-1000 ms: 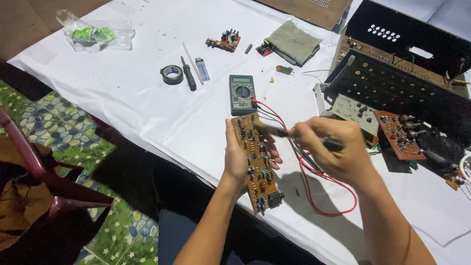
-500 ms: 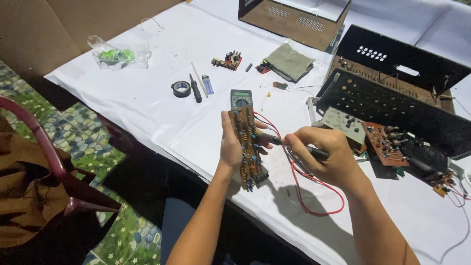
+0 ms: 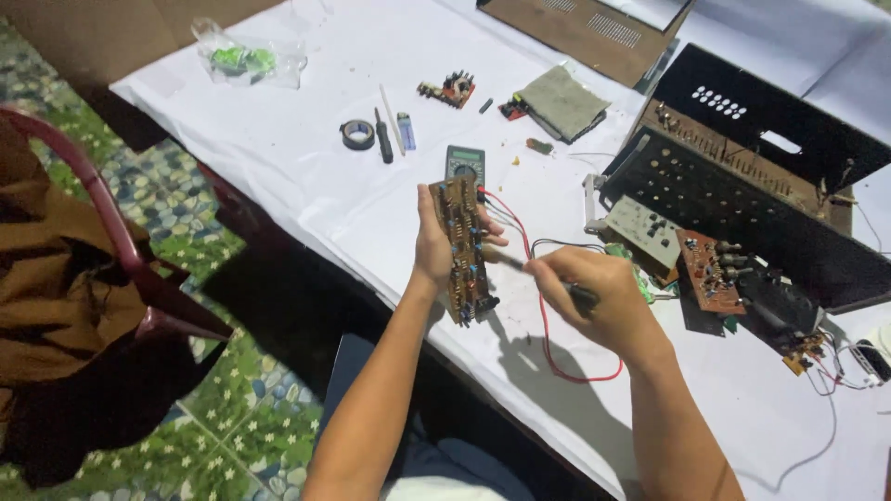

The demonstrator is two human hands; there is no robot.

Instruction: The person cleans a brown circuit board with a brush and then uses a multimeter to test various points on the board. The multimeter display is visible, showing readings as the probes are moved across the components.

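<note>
My left hand (image 3: pixel 432 249) grips a long brown circuit board (image 3: pixel 463 249) upright above the table's front edge. My right hand (image 3: pixel 594 299) holds a black test probe (image 3: pixel 520 266) whose tip touches the board's right side. Red and black leads (image 3: pixel 543 325) run from the probe back to a grey multimeter (image 3: pixel 465 164) lying just beyond the board on the white tablecloth (image 3: pixel 306 167).
An opened black amplifier chassis (image 3: pixel 742 204) with loose circuit boards (image 3: pixel 710 271) fills the right. A tape roll (image 3: pixel 356 134), screwdriver (image 3: pixel 382 137), lighter (image 3: pixel 406 131), small parts and a grey cloth (image 3: pixel 561 100) lie farther back. A plastic bag (image 3: pixel 243 61) sits far left. A red chair (image 3: pixel 121 250) stands left.
The view has shifted, so the hands and board sit slightly lower and more centred. Both hands keep their hold, with the probe still against the board.
</note>
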